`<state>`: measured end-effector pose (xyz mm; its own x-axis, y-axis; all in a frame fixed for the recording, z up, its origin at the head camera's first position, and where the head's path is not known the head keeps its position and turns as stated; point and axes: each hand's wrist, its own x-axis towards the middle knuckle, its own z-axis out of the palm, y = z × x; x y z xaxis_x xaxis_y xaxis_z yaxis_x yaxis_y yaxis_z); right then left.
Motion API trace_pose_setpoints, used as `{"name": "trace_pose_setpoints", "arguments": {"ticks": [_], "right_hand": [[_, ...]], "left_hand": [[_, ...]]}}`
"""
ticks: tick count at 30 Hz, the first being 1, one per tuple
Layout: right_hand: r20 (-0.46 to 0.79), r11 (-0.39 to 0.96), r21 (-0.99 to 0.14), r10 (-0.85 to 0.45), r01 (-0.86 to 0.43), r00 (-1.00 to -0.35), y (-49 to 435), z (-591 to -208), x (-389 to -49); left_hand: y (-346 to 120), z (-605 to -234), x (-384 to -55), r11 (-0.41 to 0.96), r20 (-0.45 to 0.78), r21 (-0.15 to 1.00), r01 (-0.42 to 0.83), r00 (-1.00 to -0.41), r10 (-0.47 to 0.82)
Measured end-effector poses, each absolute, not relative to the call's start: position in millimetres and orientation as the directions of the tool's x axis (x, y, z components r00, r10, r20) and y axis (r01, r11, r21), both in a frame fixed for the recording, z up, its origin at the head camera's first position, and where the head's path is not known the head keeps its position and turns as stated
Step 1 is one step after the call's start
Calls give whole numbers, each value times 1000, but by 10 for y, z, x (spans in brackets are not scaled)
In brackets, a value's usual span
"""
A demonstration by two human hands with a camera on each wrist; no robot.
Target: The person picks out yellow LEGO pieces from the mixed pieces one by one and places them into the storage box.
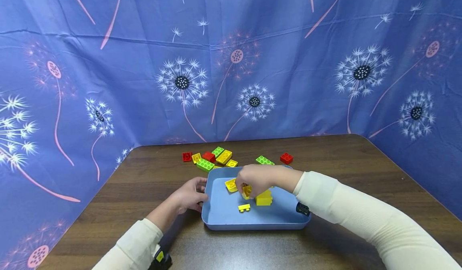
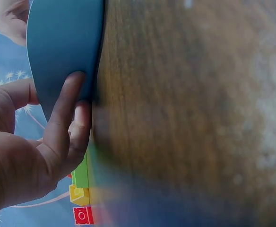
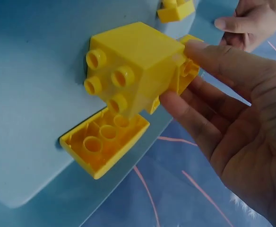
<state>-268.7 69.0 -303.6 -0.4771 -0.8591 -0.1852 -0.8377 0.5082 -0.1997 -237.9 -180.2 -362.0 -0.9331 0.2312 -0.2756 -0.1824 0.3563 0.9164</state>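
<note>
My left hand grips the left wall of a shallow blue tray; in the left wrist view its fingers press the outer wall. Inside the tray, my right hand pinches a yellow toy brick with its hollow underside showing. Right beside it stands a taller yellow brick, its studs pointing sideways in the right wrist view. A longer yellow brick lies hollow side up, mostly hidden by my right hand in the head view. Another upturned yellow brick and a small yellow brick lie nearby.
Behind the tray's back left corner, green, red and yellow bricks lie grouped on the wooden table. A green brick and a red brick sit behind the tray. A blue dandelion-patterned cloth hangs beyond the table.
</note>
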Motion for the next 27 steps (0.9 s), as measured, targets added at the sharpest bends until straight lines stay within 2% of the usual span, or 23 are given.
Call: {"name": "trace_pose_setpoints", "arguments": {"ticks": [8, 19, 27], "right_hand": [[-209, 506, -143, -855, -851, -474, 629, -3078, -2689], [-208, 535, -142, -839, -833, -503, 633, -3055, -2663], [-194, 532, -179, -844, -828, -500, 662, -3057, -2666]], "left_hand": [[-1804, -3590, -2365, 349, -270, 920, -175, -932, 242], [-1802, -3592, -2365, 350, -274, 919, -181, -932, 237], [-1810, -3620, -2374, 339, -278, 922, -188, -931, 238]]}}
